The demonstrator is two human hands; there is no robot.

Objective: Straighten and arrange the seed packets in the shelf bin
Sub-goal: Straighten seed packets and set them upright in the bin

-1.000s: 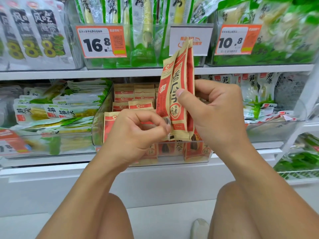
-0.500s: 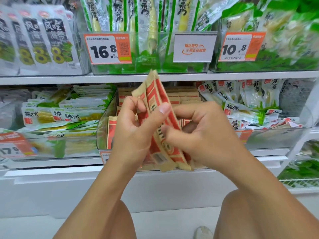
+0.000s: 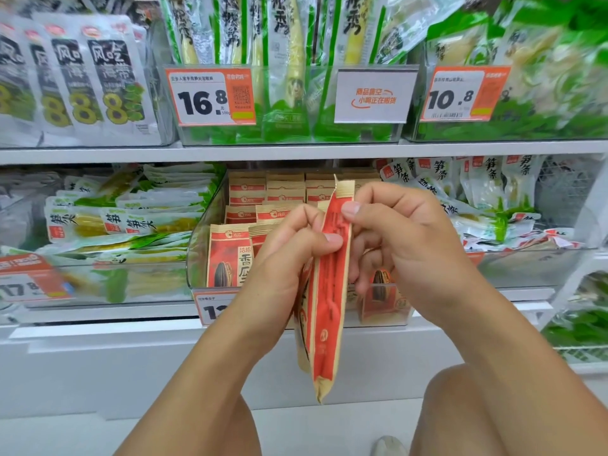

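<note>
Scene: A person is crouching before a shop shelf, working on the clear shelf bin of red-and-tan seed packets.
Held packets: A small stack of seed packets is hanging edge-on and nearly upright in front of the bin, between the two hands, likely being squared up so it can go back in as a neat row.
Left hand: The left hand is reaching in from the lower left, thumb pressing the stack's near face and fingers curling behind it, pinching the stack about halfway up.
Right hand: The right hand is coming in from the right, its thumb tip nipping the top edge of the front packet, the other fingers curling in behind; it appears to be steadying or peeling that packet.
Bin: Packets are standing upright at the front left and lying in tiers behind; the middle front is hidden by the hands.
Surroundings: Green-and-white snack bags are filling the neighbouring bins, and an orange price tag is hanging on the shelf above.
</note>
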